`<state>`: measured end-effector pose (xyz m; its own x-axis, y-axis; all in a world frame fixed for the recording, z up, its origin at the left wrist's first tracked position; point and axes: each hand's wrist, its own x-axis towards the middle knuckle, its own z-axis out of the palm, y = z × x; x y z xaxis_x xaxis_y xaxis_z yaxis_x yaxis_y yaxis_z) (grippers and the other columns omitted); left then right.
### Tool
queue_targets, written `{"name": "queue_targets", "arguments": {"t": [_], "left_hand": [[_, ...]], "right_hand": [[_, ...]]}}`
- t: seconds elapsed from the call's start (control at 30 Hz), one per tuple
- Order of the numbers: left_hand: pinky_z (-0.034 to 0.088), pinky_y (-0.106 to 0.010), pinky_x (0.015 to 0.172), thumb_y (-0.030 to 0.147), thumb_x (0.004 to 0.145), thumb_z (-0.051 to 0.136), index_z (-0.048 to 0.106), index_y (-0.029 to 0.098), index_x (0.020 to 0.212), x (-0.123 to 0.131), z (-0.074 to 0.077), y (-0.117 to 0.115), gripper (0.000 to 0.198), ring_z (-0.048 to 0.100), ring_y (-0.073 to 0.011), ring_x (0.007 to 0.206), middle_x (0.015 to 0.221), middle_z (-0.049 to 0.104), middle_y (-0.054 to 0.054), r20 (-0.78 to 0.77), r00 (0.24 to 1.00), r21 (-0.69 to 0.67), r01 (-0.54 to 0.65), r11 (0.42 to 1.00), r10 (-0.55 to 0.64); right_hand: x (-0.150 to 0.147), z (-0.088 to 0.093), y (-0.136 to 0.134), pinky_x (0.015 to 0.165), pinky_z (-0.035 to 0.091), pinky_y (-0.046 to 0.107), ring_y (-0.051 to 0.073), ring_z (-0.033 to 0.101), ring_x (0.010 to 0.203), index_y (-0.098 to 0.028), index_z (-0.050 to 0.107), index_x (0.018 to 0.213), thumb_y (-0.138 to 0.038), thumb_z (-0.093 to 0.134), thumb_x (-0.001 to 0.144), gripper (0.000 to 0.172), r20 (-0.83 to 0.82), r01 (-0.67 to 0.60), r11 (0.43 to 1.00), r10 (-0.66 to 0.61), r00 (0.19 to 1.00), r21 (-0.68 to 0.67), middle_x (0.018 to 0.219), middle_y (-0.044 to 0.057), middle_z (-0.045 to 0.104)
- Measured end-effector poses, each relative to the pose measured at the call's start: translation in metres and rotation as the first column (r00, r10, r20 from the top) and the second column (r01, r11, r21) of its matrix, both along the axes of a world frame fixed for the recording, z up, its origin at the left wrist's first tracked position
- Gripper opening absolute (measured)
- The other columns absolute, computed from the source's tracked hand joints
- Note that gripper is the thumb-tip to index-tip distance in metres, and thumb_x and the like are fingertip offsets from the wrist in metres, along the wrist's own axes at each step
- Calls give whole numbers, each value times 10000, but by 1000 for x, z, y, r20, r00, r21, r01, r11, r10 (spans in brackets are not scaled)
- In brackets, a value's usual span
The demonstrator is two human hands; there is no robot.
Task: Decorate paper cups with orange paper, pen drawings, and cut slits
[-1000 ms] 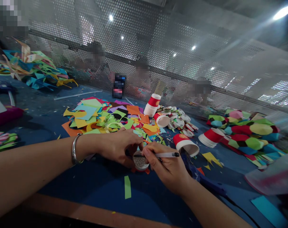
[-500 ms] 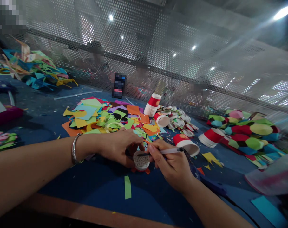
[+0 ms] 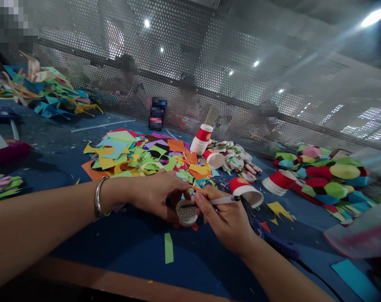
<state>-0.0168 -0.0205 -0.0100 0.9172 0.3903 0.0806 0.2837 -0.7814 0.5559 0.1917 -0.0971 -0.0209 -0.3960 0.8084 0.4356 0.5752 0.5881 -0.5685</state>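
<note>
My left hand (image 3: 155, 195), with a silver bangle (image 3: 98, 197) on its wrist, grips a small white round disc (image 3: 186, 214) covered in dark marks and holds it against the blue table (image 3: 115, 243). My right hand (image 3: 223, 218) pinches a white pen (image 3: 220, 201) with its dark tip laid on the disc's upper edge. Both hands meet near the table's front middle. A small orange scrap (image 3: 194, 227) pokes out under the disc.
A pile of coloured paper scraps (image 3: 140, 157) lies behind my hands. Red-and-white paper cups (image 3: 245, 191) and cut cup bottoms (image 3: 236, 161) lie to the right, and coloured paper balls (image 3: 329, 178) further right. A green strip (image 3: 168, 247) lies in front. A mesh screen (image 3: 209, 63) backs the table.
My right hand has shifted slightly up and right, tilting the pen's rear end upward, with the tip still on the disc. My left hand stays put.
</note>
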Motion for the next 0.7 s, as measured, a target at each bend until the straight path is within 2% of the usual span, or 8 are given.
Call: {"name": "queue_targets", "arguments": {"t": [0.5, 0.7], "left_hand": [[359, -318, 733, 455, 705, 718, 607, 213, 1061, -1, -3, 2, 445, 580, -198, 823, 949, 677, -35, -13, 1000, 94, -18, 995, 19], [362, -315, 723, 432, 700, 724, 599, 223, 1099, 0, -2, 2, 467, 587, -193, 818, 982, 675, -36, -9, 1000, 60, -7, 998, 7]], "right_hand": [[-1, 1, 1, 560, 404, 272, 114, 505, 585, -192, 588, 812, -252, 453, 993, 234, 22, 0, 999, 0, 1000, 34, 682, -10, 533], [-2, 3, 1, 555, 400, 272, 122, 501, 589, -201, 556, 785, -252, 437, 994, 245, 36, -5, 999, 4, 999, 35, 656, -14, 520]]}}
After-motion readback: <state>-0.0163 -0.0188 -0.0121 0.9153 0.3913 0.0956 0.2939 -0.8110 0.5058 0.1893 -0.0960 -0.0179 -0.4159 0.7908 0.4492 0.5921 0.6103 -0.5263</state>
